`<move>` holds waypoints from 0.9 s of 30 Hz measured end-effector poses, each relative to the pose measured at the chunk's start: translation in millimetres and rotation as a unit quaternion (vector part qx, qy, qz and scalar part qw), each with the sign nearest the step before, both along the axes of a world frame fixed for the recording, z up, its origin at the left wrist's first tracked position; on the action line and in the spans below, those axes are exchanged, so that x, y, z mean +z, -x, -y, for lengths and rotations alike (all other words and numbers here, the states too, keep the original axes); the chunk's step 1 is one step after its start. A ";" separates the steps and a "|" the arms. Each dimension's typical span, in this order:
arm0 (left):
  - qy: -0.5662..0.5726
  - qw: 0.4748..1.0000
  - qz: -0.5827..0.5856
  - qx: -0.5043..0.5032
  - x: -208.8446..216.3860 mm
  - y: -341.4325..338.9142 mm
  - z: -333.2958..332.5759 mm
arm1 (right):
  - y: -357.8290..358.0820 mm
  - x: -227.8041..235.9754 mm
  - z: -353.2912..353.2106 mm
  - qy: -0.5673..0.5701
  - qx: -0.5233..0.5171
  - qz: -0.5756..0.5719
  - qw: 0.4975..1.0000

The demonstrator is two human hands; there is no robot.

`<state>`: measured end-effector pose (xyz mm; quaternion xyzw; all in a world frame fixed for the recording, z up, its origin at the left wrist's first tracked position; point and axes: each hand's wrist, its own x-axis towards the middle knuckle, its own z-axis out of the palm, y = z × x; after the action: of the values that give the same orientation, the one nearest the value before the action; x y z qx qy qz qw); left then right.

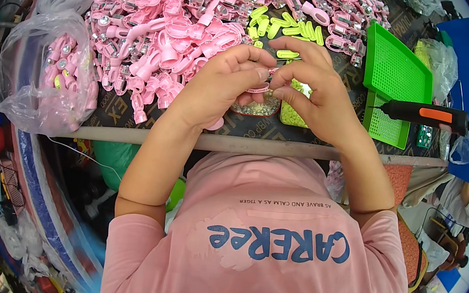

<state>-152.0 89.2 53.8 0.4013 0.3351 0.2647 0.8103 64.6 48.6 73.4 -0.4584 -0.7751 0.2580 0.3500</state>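
Observation:
Over the near edge of the table, my left hand (219,83) pinches a small pink plastic part (259,88) between thumb and fingers. Close beside it, my right hand (319,84) has thumb and index finger drawn together at the part's right end; what they grip, if anything, is too small to make out. Beneath the hands sit a shallow container of small metal pieces (255,109) and a container of tiny yellow-green pieces (292,116). Just beyond the fingers lie several flat yellow-green plastic parts (301,29).
A large heap of pink plastic parts (169,33) covers the table's far left and middle. Left stands a clear plastic bag (50,74) with pink parts. On the right are green perforated trays (399,67) and a black-and-orange electric screwdriver (431,116) hanging over them.

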 end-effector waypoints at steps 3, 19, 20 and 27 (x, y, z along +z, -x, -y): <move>-0.015 1.000 -0.014 -0.004 -0.5 0.8 -0.9 | 1.1 0.7 -2.2 -0.020 0.011 0.015 1.000; 0.030 0.999 0.023 0.029 -3.8 4.9 0.5 | 8.3 -9.0 -1.2 -0.096 -0.008 0.001 0.995; 0.035 0.998 0.032 0.031 -3.8 6.0 0.5 | 8.1 -9.0 -1.0 -0.096 -0.008 0.001 0.995; 0.021 0.996 0.053 0.061 -3.1 7.4 3.6 | 12.2 -5.7 10.4 -0.214 -0.035 0.097 0.971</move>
<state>-159.3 85.5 50.7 0.3480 0.3211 0.3274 0.8177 52.4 38.2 67.8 -0.4227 -0.8260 0.0282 0.3717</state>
